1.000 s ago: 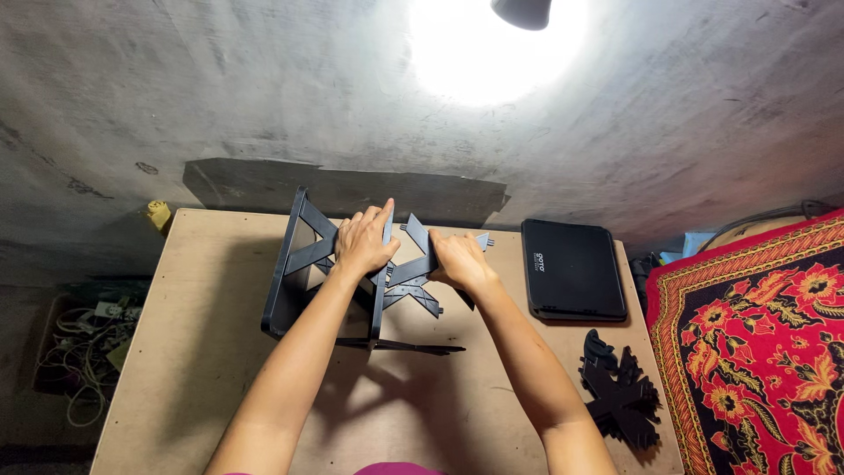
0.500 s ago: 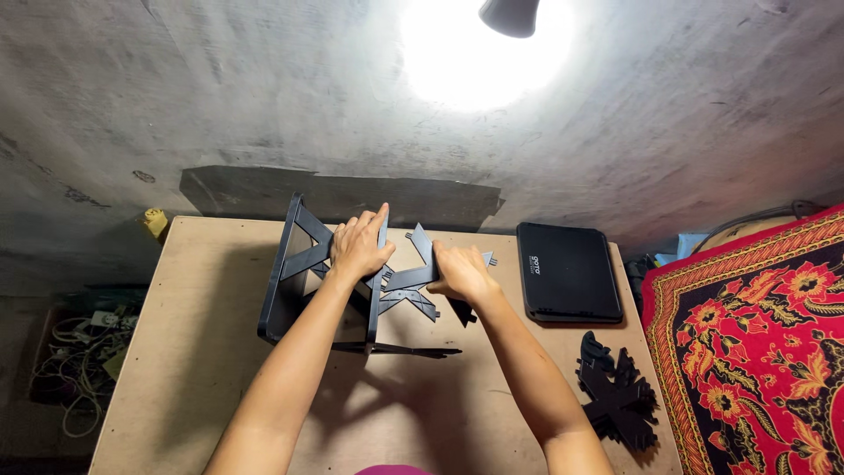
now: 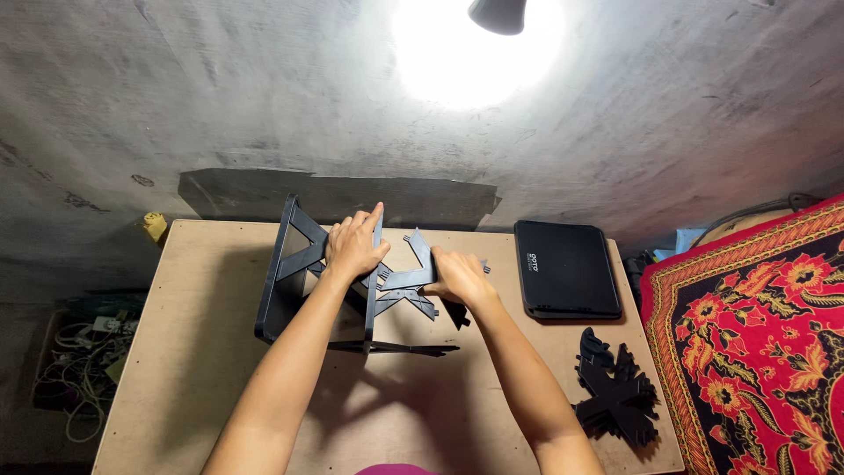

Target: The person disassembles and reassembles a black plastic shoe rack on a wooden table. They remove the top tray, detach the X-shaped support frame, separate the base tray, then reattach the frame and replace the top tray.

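Your left hand (image 3: 353, 248) rests on top of the upright black frame (image 3: 294, 273), fingers stretched along its upper edge and its grip closed loosely over the panel, index finger pointing up toward the wall. Your right hand (image 3: 459, 276) has its grip wrapped around a black notched cross-piece (image 3: 411, 280), holding it against the right side of the frame, just beside your left hand. The frame stands on the worktop (image 3: 176, 352) at its far middle, with a flat black strip (image 3: 404, 349) of the same structure lying along the board below your wrists.

No container shows among the things on the worktop. A closed black laptop (image 3: 567, 280) lies flat to the right of your hands, near the far edge. Nearer you on the right, a small pile of black cut-out pieces (image 3: 618, 400) lies stacked, well apart from the frame.

The worktop is pale unfinished board set against a rough grey wall (image 3: 176, 105), where a bare lamp (image 3: 499, 14) throws a strong glare. A red patterned cloth (image 3: 756, 343) covers something at the right edge. On the floor at left is a tangle of cables (image 3: 75, 369), and a small yellow object (image 3: 155, 226) sits at the worktop's far left corner; its kind is too small to tell.

Your palms hide how the cross-piece meets the frame.
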